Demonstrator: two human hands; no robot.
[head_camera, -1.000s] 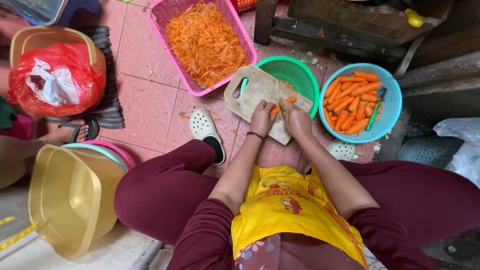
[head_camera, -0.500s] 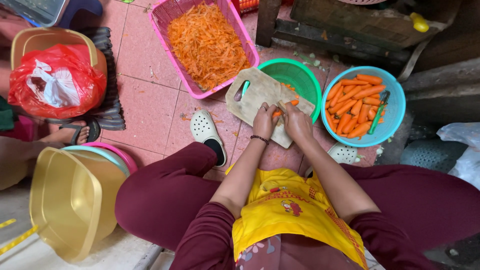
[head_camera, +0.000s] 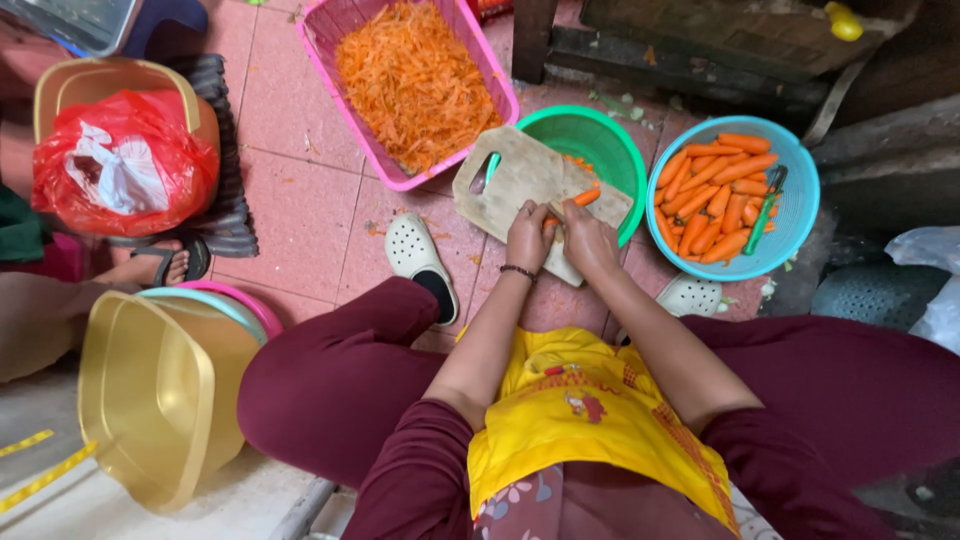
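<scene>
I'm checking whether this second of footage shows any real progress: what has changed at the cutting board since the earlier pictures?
Very little. The left hand and right hand stay pressed together over the carrot on the wooden cutting board, shifting only slightly; nothing was picked up or let go. The pink basket of shredded carrot, green bowl and blue basket of peeled carrots lie as before.

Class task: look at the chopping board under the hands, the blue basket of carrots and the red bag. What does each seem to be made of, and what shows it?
Chopping board: likely wood, pale, matt, worn and stained.
Blue basket: looks like moulded plastic, an even bright colour with a perforated wall.
Red bag: thin plastic film, glossy and crinkled.
</scene>
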